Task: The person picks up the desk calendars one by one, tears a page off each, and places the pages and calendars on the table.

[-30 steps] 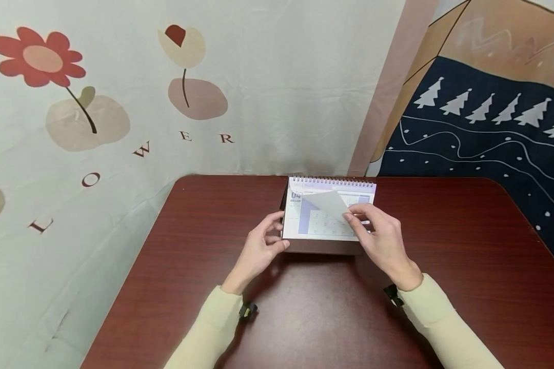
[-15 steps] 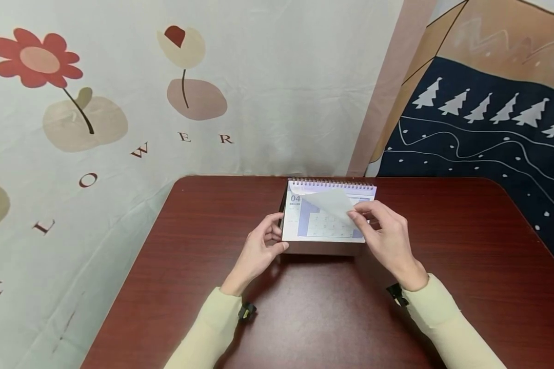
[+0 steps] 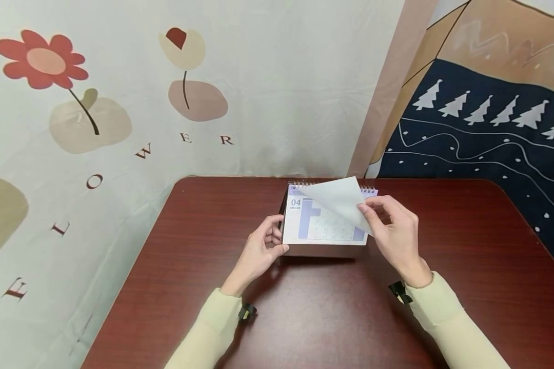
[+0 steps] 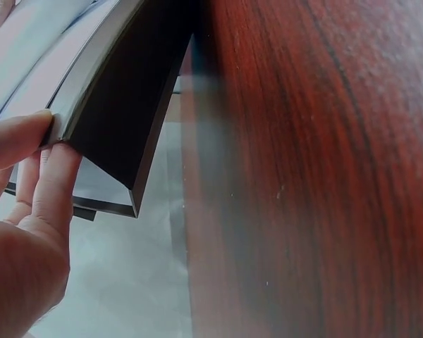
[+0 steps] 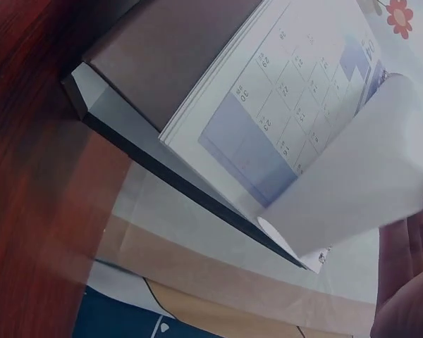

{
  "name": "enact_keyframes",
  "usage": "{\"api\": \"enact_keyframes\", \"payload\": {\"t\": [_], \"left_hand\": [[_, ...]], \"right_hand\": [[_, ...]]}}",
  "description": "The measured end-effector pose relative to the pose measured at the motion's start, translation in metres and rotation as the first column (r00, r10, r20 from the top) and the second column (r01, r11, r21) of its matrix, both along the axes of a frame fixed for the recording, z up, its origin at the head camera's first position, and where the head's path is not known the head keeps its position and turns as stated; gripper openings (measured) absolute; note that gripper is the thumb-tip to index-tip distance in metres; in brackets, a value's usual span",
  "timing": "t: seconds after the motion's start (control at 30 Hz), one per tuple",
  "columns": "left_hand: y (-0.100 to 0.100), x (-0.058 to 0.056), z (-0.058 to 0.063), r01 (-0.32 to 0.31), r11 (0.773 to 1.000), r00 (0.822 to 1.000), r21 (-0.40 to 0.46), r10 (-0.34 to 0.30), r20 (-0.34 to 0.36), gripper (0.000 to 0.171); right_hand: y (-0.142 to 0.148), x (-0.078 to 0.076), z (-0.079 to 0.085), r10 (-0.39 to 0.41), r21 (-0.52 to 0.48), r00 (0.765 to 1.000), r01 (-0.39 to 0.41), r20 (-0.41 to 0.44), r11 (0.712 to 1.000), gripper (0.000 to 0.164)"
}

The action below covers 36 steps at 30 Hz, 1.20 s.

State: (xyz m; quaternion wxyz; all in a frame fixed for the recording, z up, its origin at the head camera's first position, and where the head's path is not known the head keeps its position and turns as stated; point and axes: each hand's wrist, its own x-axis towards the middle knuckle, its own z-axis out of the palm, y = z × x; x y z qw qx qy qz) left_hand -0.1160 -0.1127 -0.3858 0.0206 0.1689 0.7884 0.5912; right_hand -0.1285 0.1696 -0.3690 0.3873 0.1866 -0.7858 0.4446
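A spiral-bound desk calendar (image 3: 300,225) leans on its dark stand (image 4: 120,105) at the table's far side, with a "04" page facing the head camera. My left hand (image 3: 258,246) holds its lower left edge; in the left wrist view, the thumb lies on the front and fingers reach behind the board. Between thumb and fingers, my right hand (image 3: 394,236) pinches a lifted page (image 3: 337,197). That page slants across the upper right of the calendar, its pale blank back showing, and curls over the printed date grid (image 5: 289,105) in the right wrist view.
The dark red wooden table (image 3: 304,312) extends around the calendar and under both forearms. Close behind its far edge hangs a pale cloth with printed flowers (image 3: 46,61). A dark blue cloth with white trees (image 3: 480,110) hangs at the right.
My right hand has moved right and slightly up, raising the page until its top corner covers part of the spiral binding. The left hand keeps its hold at the lower left edge.
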Motion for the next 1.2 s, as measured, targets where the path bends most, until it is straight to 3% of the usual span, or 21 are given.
{"api": "enact_keyframes", "payload": {"t": [0.13, 0.4, 0.63, 0.73, 1.03, 1.2], "left_hand": [[0.001, -0.001, -0.001, -0.008, 1.000, 1.000, -0.007, 0.008, -0.018, 0.057], [0.001, -0.002, -0.004, -0.016, 1.000, 1.000, -0.013, 0.016, -0.020, 0.057], [-0.004, -0.015, -0.038, -0.025, 1.000, 0.999, -0.017, 0.024, -0.041, 0.061], [-0.006, -0.016, -0.043, -0.025, 0.999, 0.998, -0.027, 0.023, -0.052, 0.061], [-0.009, -0.016, -0.047, -0.020, 0.997, 0.996, -0.071, 0.014, -0.087, 0.058], [-0.010, -0.019, -0.046, -0.034, 0.993, 0.992, -0.114, 0.019, -0.126, 0.059]], "right_hand": [[0.001, -0.004, -0.002, -0.034, -0.032, 0.999, 0.033, -0.013, 0.999, 0.020], [-0.012, 0.009, 0.027, -0.084, -0.091, 0.995, 0.088, 0.050, 0.992, 0.010], [-0.013, 0.008, 0.033, -0.107, -0.122, 0.990, 0.118, 0.097, 0.986, 0.008], [-0.012, 0.007, 0.034, -0.096, -0.117, 0.988, 0.110, 0.118, 0.987, 0.008], [-0.009, -0.002, 0.040, -0.058, -0.115, 0.968, 0.088, 0.243, 0.989, 0.009], [-0.008, -0.006, 0.044, -0.046, -0.134, 0.962, 0.084, 0.268, 0.987, 0.011]]}}
